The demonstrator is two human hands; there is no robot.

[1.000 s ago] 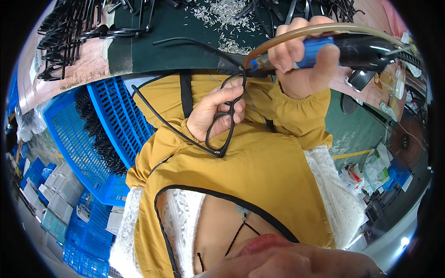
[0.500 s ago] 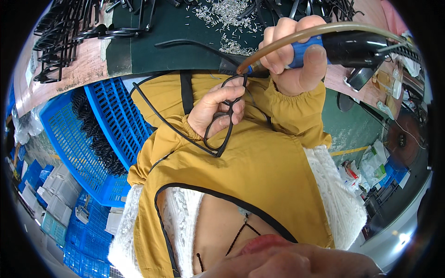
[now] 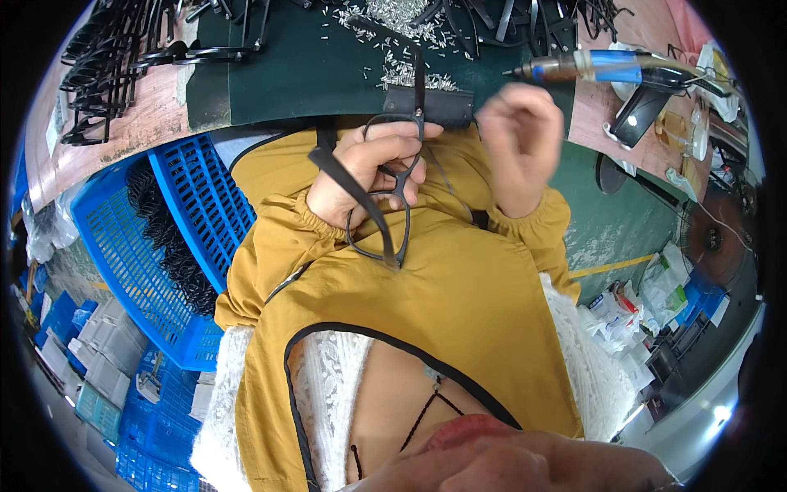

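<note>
In my left hand (image 3: 348, 172) is a black eyeglass frame (image 3: 361, 194), held near the lap with its fingers closed around the rims. One temple points up toward the table, the other swings across in front of the left wrist. My right hand (image 3: 525, 135) is raised at the table's front edge, blurred, its fingers loosely curled with nothing visible in them. Just beyond it, a powered screwdriver (image 3: 615, 66) with a blue grip hangs over the table, its tip facing left. A small black block (image 3: 451, 107) sits at the table edge behind the frame.
Small silver metal pieces (image 3: 402, 20) lie scattered on the dark green mat (image 3: 287, 90). Black frames (image 3: 102, 74) are heaped at the left, and loose black temples (image 3: 516, 25) at the back. A blue basket (image 3: 115, 246) of black parts stands left of my lap. A fan (image 3: 713, 238) is at the right.
My right hand has let go of the screwdriver, which is now farther right, and has drawn back slightly. In my left hand the eyeglass frame has turned, its temples pointing differently.
</note>
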